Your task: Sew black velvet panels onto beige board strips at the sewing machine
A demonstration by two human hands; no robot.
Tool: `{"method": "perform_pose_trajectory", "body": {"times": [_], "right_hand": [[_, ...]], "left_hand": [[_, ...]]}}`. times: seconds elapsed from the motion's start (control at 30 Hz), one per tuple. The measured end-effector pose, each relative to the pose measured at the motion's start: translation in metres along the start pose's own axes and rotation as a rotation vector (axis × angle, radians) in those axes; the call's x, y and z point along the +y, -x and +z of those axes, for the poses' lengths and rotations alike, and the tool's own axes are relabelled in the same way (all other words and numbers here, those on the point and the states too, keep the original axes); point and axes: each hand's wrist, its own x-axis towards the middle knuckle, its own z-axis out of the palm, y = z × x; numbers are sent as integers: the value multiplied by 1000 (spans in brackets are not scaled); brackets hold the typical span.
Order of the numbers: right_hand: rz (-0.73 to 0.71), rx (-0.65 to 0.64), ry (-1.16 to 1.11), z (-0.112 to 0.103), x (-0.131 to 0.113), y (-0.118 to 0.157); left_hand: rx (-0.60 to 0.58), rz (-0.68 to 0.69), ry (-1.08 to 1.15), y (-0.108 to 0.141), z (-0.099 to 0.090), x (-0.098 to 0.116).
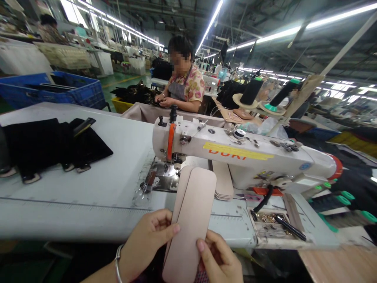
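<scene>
Where the lower middle of the frame meets the table's front edge, two overlapping beige strips (193,220) stand tilted between the hands. The left hand (147,243) pinches their left edge, its thumb lying on the front strip and its other fingers curled beside and behind. On the opposite edge, lower down, the right hand (219,255) grips with its thumb tip at the border of the front strip, fingers bent behind. The strips' rounded tops reach above both hands, close to the sewing machine's needle area (176,167); a stack of similar pieces (224,184) lies just right of them.
</scene>
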Motion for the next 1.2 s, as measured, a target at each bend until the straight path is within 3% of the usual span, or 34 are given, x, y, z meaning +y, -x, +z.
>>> {"method": "perform_pose_trajectory", "body": {"times": [0.1,0.2,0.27,0.3,0.4,0.53,0.63,0.77,0.87,0.97,1.07,1.1,1.13,1.2], "right_hand": [[50,-41,-66,-8,-6,-4],[58,-67,-11,-28,-18,-32],[-33,-24,222,-44,-30,-67],[-151,23,444,-51,-37,-87],[-268,119,677,-66,-57,-144],[-407,219,966,-72,-65,-175],[-484,238,1068,-72,-57,-166],[-577,184,1097,-68,-56,-134],[-808,25,1000,-55,-71,-102],[-975,-239,984,-35,-89,-75],[-751,-633,963,-22,-94,-60],[-646,-697,912,-21,-92,-57],[-556,-702,852,-21,-88,-56],[-440,-569,743,-26,-74,-54]], "left_hand": [[-31,-9,73,1,-1,-3],[-2,5,55,4,-2,0],[23,15,10,6,-3,3],[30,21,-10,7,-3,5],[46,36,-44,10,-3,9],[74,37,-56,12,-1,16],[91,30,-60,12,0,18],[93,36,-84,11,0,17],[26,43,-168,12,0,19],[-196,102,-399,13,-2,29],[-377,176,-626,13,-16,42],[-394,150,-621,13,-25,45],[-389,97,-550,14,-35,48],[-343,-24,-278,17,-58,50]]}}
